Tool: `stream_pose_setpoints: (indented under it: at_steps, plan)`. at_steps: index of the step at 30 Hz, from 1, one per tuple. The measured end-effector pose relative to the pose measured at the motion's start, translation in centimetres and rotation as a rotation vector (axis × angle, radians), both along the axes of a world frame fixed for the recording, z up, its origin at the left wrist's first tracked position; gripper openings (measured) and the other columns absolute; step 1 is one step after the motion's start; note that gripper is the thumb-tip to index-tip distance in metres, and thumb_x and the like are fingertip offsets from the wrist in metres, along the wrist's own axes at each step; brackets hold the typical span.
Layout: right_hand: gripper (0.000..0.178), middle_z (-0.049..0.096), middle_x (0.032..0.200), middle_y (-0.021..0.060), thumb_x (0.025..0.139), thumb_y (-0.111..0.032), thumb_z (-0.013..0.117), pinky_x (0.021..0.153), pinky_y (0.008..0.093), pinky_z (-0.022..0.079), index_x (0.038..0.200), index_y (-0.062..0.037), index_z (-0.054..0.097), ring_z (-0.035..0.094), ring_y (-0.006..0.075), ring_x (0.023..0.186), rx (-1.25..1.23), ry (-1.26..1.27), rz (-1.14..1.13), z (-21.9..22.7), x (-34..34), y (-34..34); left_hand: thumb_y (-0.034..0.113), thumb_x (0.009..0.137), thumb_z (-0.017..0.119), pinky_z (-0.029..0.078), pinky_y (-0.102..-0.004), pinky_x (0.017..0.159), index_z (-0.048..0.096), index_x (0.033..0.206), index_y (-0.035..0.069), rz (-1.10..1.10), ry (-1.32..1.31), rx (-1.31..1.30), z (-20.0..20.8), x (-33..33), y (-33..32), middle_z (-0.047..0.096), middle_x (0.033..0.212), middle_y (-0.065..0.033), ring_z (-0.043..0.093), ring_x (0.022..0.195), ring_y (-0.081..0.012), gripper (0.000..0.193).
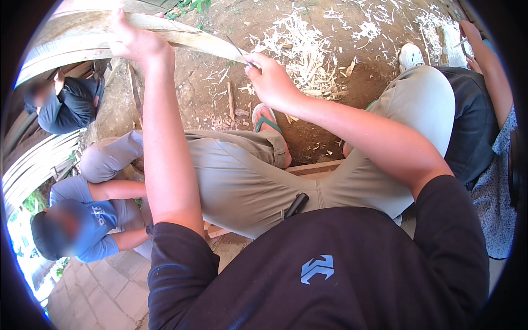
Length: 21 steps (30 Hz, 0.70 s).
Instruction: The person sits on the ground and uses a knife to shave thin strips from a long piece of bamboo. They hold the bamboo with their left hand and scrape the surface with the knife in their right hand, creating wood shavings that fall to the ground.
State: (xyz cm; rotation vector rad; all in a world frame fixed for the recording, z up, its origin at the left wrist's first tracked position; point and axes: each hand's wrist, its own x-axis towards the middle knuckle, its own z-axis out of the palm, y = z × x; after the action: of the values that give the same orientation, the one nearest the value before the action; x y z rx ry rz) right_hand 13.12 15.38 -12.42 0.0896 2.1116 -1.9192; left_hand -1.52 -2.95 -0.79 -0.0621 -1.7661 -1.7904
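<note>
Above my knees, my left hand (135, 41) is closed around the pale bamboo strip (181, 30) to steady it, while my right hand (272, 80) grips a thin knife (237, 49) against its tapered end, shavings (302, 52) falling onto the dirt beyond.

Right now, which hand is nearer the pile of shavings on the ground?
Right. The right hand grips a thin blade at the bamboo strip's tip, right beside the shavings pile. The left hand holds the strip farther left.
</note>
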Motion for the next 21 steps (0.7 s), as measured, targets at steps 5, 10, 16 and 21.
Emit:
stream_pose_setpoints:
  at_steps: [5,10,16,21]
  plan:
    - [0.036,0.069,0.081,0.02,0.103,-0.014,0.048,0.064,0.042,0.049,0.134,0.0003,0.06,0.067,0.0279,0.067,0.012,0.006,-0.021,-1.2,-0.4,-0.1,0.041,0.099,0.054,0.06,-0.0479,0.069,0.049,0.12,0.005,0.041,0.02,-0.02,0.5,0.8,1.7,0.059,0.099,-0.0155,0.063,0.077,-0.0283,0.042]
    - [0.034,0.069,0.08,0.0207,0.103,-0.013,0.048,0.064,0.0431,0.05,0.132,0.0002,0.06,0.068,0.0298,0.068,0.013,0.009,-0.039,-0.1,0.9,-0.2,0.043,0.099,0.054,0.06,-0.0469,0.07,0.049,0.12,0.006,0.001,0.047,-0.021,0.4,0.7,1.5,0.058,0.096,-0.014,0.062,0.076,-0.0274,0.043]
    - [0.034,0.069,0.079,0.0202,0.104,-0.013,0.049,0.062,0.0436,0.05,0.134,0.0001,0.058,0.067,0.0297,0.064,-0.03,-0.014,0.012,0.8,0.5,-0.2,0.044,0.098,0.053,0.057,-0.0482,0.069,0.048,0.117,0.007,-0.003,0.013,0.012,0.2,0.9,1.2,0.058,0.093,-0.0133,0.061,0.075,-0.0287,0.042]
    - [0.035,0.07,0.086,0.0222,0.104,-0.014,0.048,0.065,0.0433,0.051,0.135,-0.0003,0.058,0.068,0.0297,0.068,-0.043,-0.019,-0.008,1.3,1.6,-0.6,0.046,0.097,0.052,0.054,-0.048,0.069,0.049,0.106,0.009,-0.066,-0.034,0.038,0.7,1.6,1.7,0.056,0.087,-0.0112,0.058,0.072,-0.0281,0.038]
